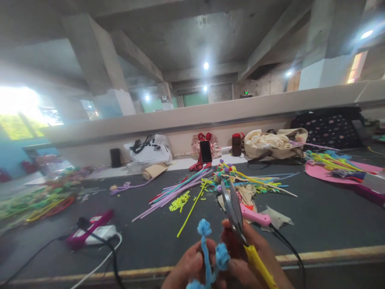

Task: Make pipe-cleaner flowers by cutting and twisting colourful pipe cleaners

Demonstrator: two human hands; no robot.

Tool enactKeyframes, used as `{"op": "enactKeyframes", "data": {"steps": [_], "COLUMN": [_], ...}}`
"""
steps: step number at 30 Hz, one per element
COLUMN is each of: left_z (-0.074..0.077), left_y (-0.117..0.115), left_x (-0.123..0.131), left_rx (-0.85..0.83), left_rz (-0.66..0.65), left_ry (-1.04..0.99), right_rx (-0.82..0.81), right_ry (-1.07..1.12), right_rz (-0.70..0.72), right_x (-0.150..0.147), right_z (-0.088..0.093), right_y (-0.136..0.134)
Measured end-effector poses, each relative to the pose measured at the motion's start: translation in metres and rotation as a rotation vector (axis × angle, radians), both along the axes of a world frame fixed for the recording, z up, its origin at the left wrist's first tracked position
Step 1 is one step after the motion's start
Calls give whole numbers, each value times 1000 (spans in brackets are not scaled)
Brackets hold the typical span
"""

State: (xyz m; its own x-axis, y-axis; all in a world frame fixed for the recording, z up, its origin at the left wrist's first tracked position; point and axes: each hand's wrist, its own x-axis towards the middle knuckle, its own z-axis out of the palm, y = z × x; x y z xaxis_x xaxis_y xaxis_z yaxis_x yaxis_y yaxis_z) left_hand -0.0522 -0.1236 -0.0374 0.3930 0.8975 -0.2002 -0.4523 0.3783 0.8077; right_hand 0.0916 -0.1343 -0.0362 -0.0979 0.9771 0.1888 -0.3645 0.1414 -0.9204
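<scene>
Close to the table's front edge, my left hand (187, 264) is closed around a blue pipe-cleaner piece (207, 257) with several curled knobs on its stems. My right hand (261, 245) holds scissors (234, 206) with yellow-wrapped handles, blades pointing up and away and slightly apart. Its fingers also reach the blue knob (222, 256) on the right. Just beyond the scissors lies a pink glue gun (257, 216) with a black cord, by a crumpled cloth scrap (276, 216). Part of the blue piece is cut off by the lower frame edge.
Loose pipe cleaners (173, 192), short yellow cut pieces (179, 202) and a coloured cluster (224, 172) lie mid-table. A purple power strip (90, 228) with cords sits left. Behind stand a phone (205, 151), a dark jar (236, 145) and bags (152, 149). A pink sheet (315, 172) lies right.
</scene>
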Motion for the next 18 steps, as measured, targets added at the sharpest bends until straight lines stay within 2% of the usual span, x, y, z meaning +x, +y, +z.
{"op": "enactKeyframes", "data": {"steps": [2,4,10,18], "left_z": [4,5,1,19], "left_y": [3,4,2,-7], "left_x": [-3,-3,1,4], "left_rx": [-5,6,23,-57], "left_rz": [-80,-80,91,136], "left_ry": [-5,3,-7,3], "right_rx": [7,25,101,20], "right_ry": [-36,-37,12,142], "right_rz": [14,32,24,101], "right_x": [2,2,-2,-3], "right_z": [2,4,10,1], "right_y": [1,1,3,8]}}
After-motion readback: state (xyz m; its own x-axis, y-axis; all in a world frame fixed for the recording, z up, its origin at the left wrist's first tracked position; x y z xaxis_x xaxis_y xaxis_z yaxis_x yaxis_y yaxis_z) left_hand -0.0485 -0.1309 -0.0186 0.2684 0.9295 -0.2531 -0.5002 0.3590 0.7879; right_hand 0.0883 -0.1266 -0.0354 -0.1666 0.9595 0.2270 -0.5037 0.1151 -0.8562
